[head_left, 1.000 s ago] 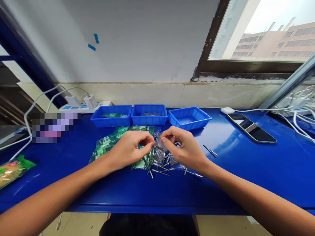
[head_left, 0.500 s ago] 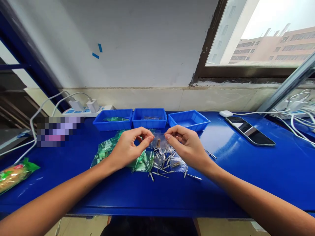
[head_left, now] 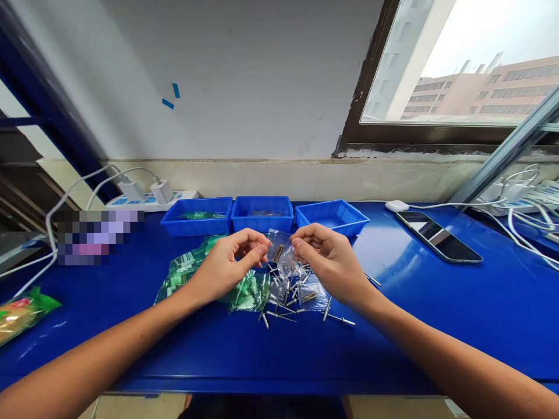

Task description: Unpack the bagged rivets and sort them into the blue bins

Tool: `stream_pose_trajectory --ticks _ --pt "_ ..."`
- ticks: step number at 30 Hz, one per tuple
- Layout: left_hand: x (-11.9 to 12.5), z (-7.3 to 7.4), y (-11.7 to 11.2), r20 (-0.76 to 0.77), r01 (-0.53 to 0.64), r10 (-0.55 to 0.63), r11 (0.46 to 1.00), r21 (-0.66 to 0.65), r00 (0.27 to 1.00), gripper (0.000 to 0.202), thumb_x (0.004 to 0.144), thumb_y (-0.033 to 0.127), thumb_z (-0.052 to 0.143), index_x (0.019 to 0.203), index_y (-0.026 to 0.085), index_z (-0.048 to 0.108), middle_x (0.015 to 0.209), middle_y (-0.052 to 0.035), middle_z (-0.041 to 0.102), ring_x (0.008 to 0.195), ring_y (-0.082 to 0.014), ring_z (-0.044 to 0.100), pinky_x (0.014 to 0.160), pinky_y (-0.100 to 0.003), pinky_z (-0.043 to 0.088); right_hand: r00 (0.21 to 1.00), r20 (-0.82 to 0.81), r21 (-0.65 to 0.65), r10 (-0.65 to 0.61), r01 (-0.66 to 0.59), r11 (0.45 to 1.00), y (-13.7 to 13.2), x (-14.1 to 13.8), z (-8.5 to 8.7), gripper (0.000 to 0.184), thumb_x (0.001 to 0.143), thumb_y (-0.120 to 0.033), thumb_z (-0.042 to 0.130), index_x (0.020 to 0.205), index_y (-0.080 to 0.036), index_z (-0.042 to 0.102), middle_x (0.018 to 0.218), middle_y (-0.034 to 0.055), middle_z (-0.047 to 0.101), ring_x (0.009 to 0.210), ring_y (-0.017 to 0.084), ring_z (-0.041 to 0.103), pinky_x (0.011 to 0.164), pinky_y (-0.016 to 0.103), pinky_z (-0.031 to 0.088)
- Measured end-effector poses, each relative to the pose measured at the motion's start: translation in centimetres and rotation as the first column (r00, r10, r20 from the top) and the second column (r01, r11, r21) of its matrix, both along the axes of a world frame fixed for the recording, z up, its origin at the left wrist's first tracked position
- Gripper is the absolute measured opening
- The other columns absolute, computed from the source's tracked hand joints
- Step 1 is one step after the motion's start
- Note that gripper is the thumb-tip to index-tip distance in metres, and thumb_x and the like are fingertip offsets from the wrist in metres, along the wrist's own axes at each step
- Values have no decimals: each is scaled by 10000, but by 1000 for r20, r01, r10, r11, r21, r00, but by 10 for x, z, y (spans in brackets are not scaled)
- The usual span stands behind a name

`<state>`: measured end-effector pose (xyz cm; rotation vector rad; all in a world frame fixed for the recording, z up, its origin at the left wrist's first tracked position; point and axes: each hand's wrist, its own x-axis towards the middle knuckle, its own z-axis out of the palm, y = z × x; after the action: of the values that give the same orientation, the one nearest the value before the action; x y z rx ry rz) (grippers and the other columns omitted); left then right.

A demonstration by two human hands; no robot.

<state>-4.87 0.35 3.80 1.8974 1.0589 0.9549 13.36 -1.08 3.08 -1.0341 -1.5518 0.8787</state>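
My left hand (head_left: 233,259) is closed in a pinch on the edge of a clear plastic bag (head_left: 273,237). Brass-coloured, thin pieces show inside it. My right hand (head_left: 329,259) pinches clear film at the other side; whether this is the same bag or a second one overlapping it, I cannot tell. Below the hands lie loose silver rivets (head_left: 283,316) and another small clear bag (head_left: 311,297) with brass-coloured pieces. Green plastic bags (head_left: 250,294) with pale pieces inside spread beneath and left of my left hand.
Three blue bins stand along the back: the left bin (head_left: 196,228) holds green bags, the middle bin (head_left: 262,224) some thin pieces, the right bin (head_left: 332,216) sits askew. A phone (head_left: 439,237) lies right, a power strip (head_left: 152,201) back left, a packaged snack (head_left: 26,314) far left.
The clear bag between my hands has gone from hanging fairly straight to slanting, with more crumpled film showing by my right hand. The whole view has shifted slightly.
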Motion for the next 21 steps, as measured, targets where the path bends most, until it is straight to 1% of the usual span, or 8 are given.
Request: stream_pose_trajectory --ticks 3,7,9,14,17,21 --pt "1 -2 1 -20 26 -27 999 -39 999 206 800 362 539 825 163 581 719 -27 616 665 -141 584 640 -270 477 998 -64 -42 8 -11 999 2 1 -1 94 789 -272 528 774 -180 540 619 -6 555 572 107 525 523 258 410" --pt "2 -5 2 -37 28 -30 998 -59 999 213 794 367 535 775 158 570 689 -15 592 647 -135 565 622 -266 454 994 -100 -82 41 -49 995 3 1 -3 85 776 -259 551 771 -175 545 619 -7 562 580 106 532 536 257 422" --pt "2 -6 2 -35 22 -24 998 -66 999 211 791 362 537 770 154 566 689 -13 586 640 -130 557 616 -261 445 994 -90 -93 59 -67 993 3 1 -3 79 772 -251 555 771 -172 556 629 -5 567 592 108 537 547 259 426" --pt "1 -6 3 -32 29 -30 999 -46 999 190 801 339 533 781 153 564 684 -6 577 636 -123 546 613 -251 432 996 20 -101 91 -88 991 2 1 -5 118 797 -253 520 793 -167 602 647 6 581 593 113 532 536 264 399" --pt "2 -6 3 -21 40 -41 998 -53 999 185 809 337 531 776 156 552 683 -1 572 640 -118 545 626 -246 436 996 22 -91 81 -79 993 2 0 -5 126 799 -252 514 787 -168 608 655 8 584 596 111 532 535 261 392" --pt "3 -10 4 20 53 -51 993 -105 998 208 816 368 519 770 165 517 695 5 560 647 -116 545 637 -243 453 999 -7 -78 37 -38 996 1 -2 -4 119 793 -243 514 773 -160 597 606 -8 555 570 100 509 517 247 381"
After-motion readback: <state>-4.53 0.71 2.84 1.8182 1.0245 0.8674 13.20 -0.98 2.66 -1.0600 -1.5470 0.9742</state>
